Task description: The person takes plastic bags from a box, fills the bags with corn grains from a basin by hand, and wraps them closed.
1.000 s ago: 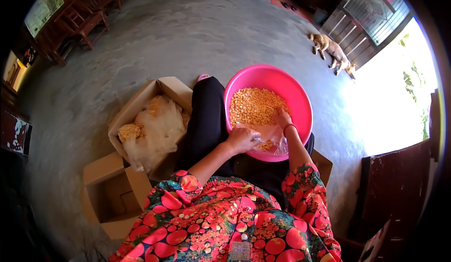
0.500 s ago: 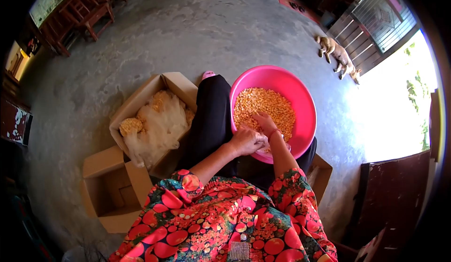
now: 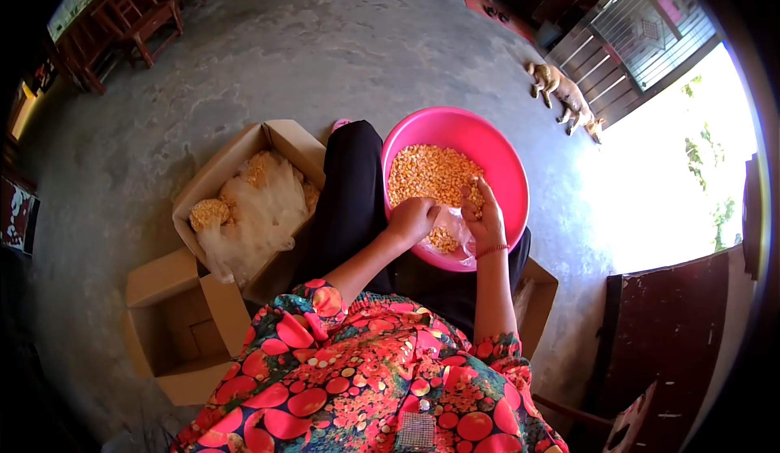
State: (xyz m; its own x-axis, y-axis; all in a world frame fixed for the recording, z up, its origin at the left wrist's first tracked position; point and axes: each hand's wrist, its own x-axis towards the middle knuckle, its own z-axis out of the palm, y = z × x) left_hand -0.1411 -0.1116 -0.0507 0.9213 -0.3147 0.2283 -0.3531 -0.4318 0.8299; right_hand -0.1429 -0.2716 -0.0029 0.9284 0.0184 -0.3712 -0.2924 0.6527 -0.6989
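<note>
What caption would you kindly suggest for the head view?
Left hand pinching a plastic bag, right hand cupping yellow kernels, over a pink basin.

One pink basin [image 3: 502,164]; three cardboard boxes [image 3: 296,146]; two hands [image 3: 413,220]; one dog [image 3: 565,95].

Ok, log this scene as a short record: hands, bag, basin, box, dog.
Left hand: pinching the bag
Right hand: cupped over the basin, kernels at its fingers
Bag: clear plastic, inside the basin
Basin: pink, loose kernels across its bottom
Box: open cardboard, left of the legs, with clear plastic and more kernels inside
Dog: lying on the floor
</note>
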